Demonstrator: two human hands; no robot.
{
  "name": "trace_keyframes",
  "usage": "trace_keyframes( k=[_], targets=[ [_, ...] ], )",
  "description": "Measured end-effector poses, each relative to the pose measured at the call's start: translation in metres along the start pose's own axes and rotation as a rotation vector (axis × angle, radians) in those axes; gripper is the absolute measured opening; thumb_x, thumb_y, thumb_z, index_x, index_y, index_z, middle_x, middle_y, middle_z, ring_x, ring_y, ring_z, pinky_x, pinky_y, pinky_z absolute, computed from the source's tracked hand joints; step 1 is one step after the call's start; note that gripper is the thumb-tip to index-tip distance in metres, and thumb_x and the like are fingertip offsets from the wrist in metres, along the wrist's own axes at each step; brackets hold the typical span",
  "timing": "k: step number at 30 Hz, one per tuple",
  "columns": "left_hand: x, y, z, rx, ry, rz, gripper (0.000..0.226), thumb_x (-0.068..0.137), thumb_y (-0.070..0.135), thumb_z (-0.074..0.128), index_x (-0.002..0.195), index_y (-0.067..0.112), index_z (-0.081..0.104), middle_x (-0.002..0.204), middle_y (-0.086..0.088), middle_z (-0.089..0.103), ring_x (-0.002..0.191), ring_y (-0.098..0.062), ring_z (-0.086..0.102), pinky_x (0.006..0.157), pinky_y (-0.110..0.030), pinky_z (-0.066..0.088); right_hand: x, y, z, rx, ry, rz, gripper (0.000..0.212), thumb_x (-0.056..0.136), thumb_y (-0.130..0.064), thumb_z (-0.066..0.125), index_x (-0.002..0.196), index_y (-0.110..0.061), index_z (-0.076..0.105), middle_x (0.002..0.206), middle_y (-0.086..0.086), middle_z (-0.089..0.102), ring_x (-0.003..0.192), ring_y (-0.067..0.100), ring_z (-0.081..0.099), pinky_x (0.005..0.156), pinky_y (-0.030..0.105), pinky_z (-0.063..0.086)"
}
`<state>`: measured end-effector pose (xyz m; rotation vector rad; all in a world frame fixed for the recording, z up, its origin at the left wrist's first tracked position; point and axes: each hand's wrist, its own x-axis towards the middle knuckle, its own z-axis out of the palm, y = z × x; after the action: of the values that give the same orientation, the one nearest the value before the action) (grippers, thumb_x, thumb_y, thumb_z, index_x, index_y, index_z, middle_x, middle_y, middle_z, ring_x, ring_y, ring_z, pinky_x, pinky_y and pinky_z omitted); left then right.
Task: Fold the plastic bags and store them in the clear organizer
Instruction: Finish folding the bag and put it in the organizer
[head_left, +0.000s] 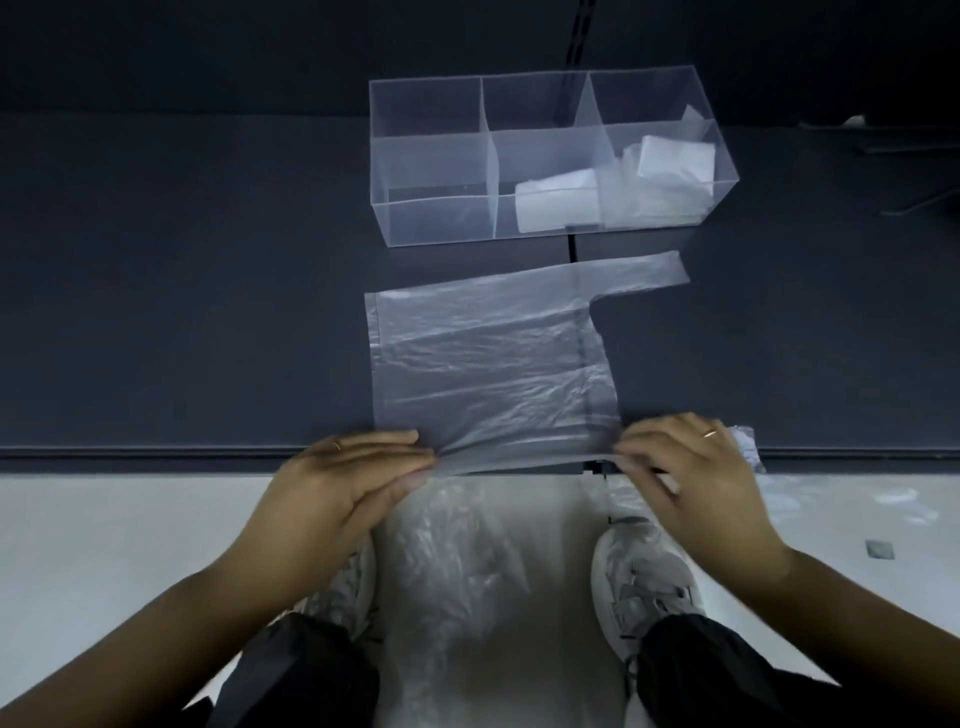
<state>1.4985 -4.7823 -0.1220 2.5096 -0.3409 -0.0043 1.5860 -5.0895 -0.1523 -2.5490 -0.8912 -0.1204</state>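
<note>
The plastic bag lies spread flat on the dark table straight ahead of you, with its near edge at the table's front edge. One long handle strip runs off to the right along its far side. The film is translucent and lightly creased, with a few lengthwise folds showing across it.

You hold that near edge at both corners. Your left hand pinches the left corner, with long fingers on top and the thumb underneath. Your right hand pinches the right corner with curled fingertips, and the film bunches into small wrinkles between your two grips. Each hand wears a ring.

Just beyond the bag, apart from it, stands the clear organizer, a see-through box split by dividers into three compartments side by side. The left compartment shows nothing inside. A folded bag lies in the middle one, and more folded plastic sits in the right one, partly upright against the wall.

A bit of crumpled plastic lies at the table edge, just beside your right hand. Below the table, loose plastic sheeting shows between your light-coloured shoes on the pale floor, though it is too blurred to tell whether it hangs or lies there
</note>
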Motion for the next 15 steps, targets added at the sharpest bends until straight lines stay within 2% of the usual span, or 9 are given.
trace_keyframes(
  k=[2,3,5,6,8,11,13,15],
  targets=[
    [0.001,-0.001,-0.014,-0.188,-0.048,-0.151,0.036,0.095,0.046,0.045,0.1,0.029,0.077,0.108,0.017,0.069,0.103,0.003,0.062,0.091,-0.007,0.04,0.003,0.008,-0.019,0.105,-0.09,0.164,0.006,0.086,-0.017,0.07,0.081,-0.015,0.071,0.084,-0.007,0.068,0.08,0.013,0.062,0.079,0.024,0.04],
    [0.003,-0.001,-0.022,-0.298,-0.08,-0.253,0.027,0.09,0.046,0.051,0.097,0.036,0.075,0.1,0.02,0.072,0.093,0.006,0.064,0.084,-0.005,0.042,0.005,0.013,-0.029,0.195,-0.152,0.256,0.007,0.084,-0.014,0.071,0.079,-0.019,0.07,0.081,-0.011,0.068,0.079,0.009,0.062,0.078,0.02,0.042],
    [0.007,-0.007,-0.035,-0.457,-0.12,-0.402,0.018,0.08,0.045,0.059,0.086,0.041,0.075,0.075,0.012,0.071,0.072,0.007,0.061,0.068,-0.005,0.043,0.009,0.023,-0.049,0.385,-0.23,0.408,0.014,0.083,-0.018,0.071,0.073,-0.027,0.068,0.075,-0.013,0.068,0.073,0.0,0.061,0.07,0.008,0.041],
    [0.01,-0.011,-0.041,-0.514,-0.12,-0.453,0.018,0.078,0.045,0.06,0.081,0.037,0.076,0.07,0.01,0.07,0.069,0.005,0.061,0.066,-0.005,0.043,0.013,0.028,-0.057,0.457,-0.232,0.449,0.012,0.082,-0.023,0.069,0.071,-0.029,0.068,0.072,-0.013,0.067,0.068,-0.003,0.059,0.065,0.006,0.04],
    [0.019,-0.022,-0.052,-0.627,-0.114,-0.54,0.022,0.078,0.044,0.061,0.083,0.03,0.077,0.081,0.009,0.074,0.079,0.001,0.067,0.072,-0.007,0.046,0.024,0.037,-0.071,0.589,-0.201,0.498,0.01,0.078,-0.032,0.066,0.072,-0.024,0.069,0.068,-0.009,0.066,0.061,-0.004,0.056,0.062,0.004,0.04],
    [0.04,-0.043,-0.057,-0.756,-0.049,-0.659,0.023,0.081,0.036,0.062,0.094,0.025,0.078,0.096,0.004,0.075,0.092,-0.005,0.07,0.074,-0.006,0.048,0.054,0.05,-0.073,0.761,-0.09,0.535,0.015,0.079,-0.027,0.065,0.071,-0.014,0.068,0.065,-0.007,0.066,0.062,0.0,0.057,0.068,0.005,0.044],
    [0.055,-0.059,-0.053,-0.766,0.063,-0.765,0.019,0.085,0.029,0.063,0.09,0.018,0.077,0.095,0.002,0.075,0.091,-0.009,0.07,0.073,-0.009,0.052,0.078,0.062,-0.06,0.778,-0.038,0.582,0.015,0.085,-0.02,0.066,0.072,-0.013,0.067,0.063,-0.008,0.066,0.062,0.002,0.056,0.068,0.009,0.047],
    [0.067,-0.074,-0.046,-0.704,0.165,-0.835,0.01,0.087,0.025,0.066,0.087,0.019,0.074,0.089,-0.001,0.075,0.082,-0.01,0.07,0.073,-0.015,0.054,0.1,0.075,-0.043,0.744,-0.033,0.647,0.016,0.088,-0.018,0.066,0.073,-0.016,0.068,0.064,-0.009,0.065,0.061,0.002,0.053,0.063,0.011,0.046]
  ],
)
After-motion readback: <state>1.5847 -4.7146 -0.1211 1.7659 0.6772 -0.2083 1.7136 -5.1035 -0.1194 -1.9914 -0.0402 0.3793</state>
